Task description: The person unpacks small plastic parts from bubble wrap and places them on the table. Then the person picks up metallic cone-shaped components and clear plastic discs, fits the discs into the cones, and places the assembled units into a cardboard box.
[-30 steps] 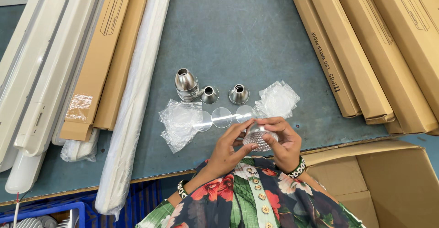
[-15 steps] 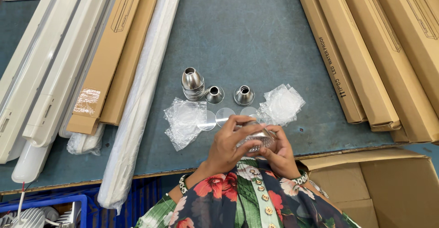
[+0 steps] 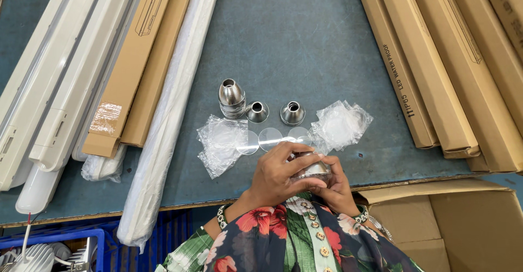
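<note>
Both my hands meet at the table's near edge over one small shiny metal reflector cup (image 3: 316, 169). My left hand (image 3: 278, 176) covers it from above with fingers curled over the rim. My right hand (image 3: 335, 187) cradles it from below and the right. Just beyond my fingers lie three clear round discs (image 3: 269, 139) in a row on the grey-blue table (image 3: 305, 43). Farther out stand a stack of metal cups (image 3: 231, 98) and two single cups (image 3: 257, 112) (image 3: 292, 113).
Crumpled clear plastic bags lie left (image 3: 220, 141) and right (image 3: 340, 124) of the discs. Long cardboard boxes (image 3: 425, 70) line the right side; more boxes, white light fittings (image 3: 60, 86) and a wrapped tube (image 3: 174, 103) fill the left. An open carton (image 3: 474, 223) and a blue crate (image 3: 49, 250) sit below.
My left hand has closed over the top of the cup, hiding most of it. The view has shifted slightly; the objects on the table have not moved.
</note>
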